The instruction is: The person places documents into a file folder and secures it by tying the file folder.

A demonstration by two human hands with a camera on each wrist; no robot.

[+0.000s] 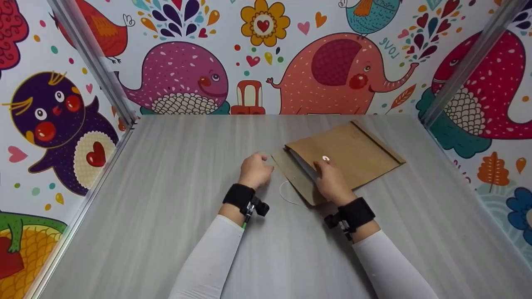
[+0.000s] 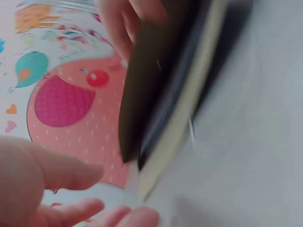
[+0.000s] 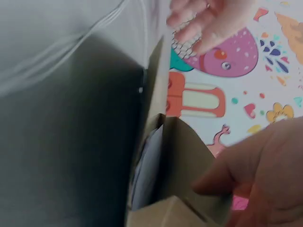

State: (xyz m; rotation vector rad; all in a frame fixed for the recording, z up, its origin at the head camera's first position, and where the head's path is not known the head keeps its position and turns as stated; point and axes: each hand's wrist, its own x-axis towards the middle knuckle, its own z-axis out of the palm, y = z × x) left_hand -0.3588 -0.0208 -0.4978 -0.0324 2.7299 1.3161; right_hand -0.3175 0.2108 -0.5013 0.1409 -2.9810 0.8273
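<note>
A brown paper envelope (image 1: 357,153) lies slanted on the table, its mouth gaping toward the left and its flap (image 1: 286,174) folded out. White paper (image 3: 149,165) shows inside the mouth. From the flap a thin white string (image 1: 284,195) curls onto the table. My right hand (image 1: 332,182) pinches the front panel at the mouth's edge; some of its fingers are hidden. Just left of the flap, my left hand (image 1: 255,170) hovers apart from the envelope. In the left wrist view its thumb and fingers are loosely spread with nothing between them.
The grey wood-grain table (image 1: 166,187) meets printed cartoon walls (image 1: 257,54) at the back and both sides. Metal posts (image 1: 93,58) stand in the back corners. Each wrist wears a black strap (image 1: 239,197) with a small camera.
</note>
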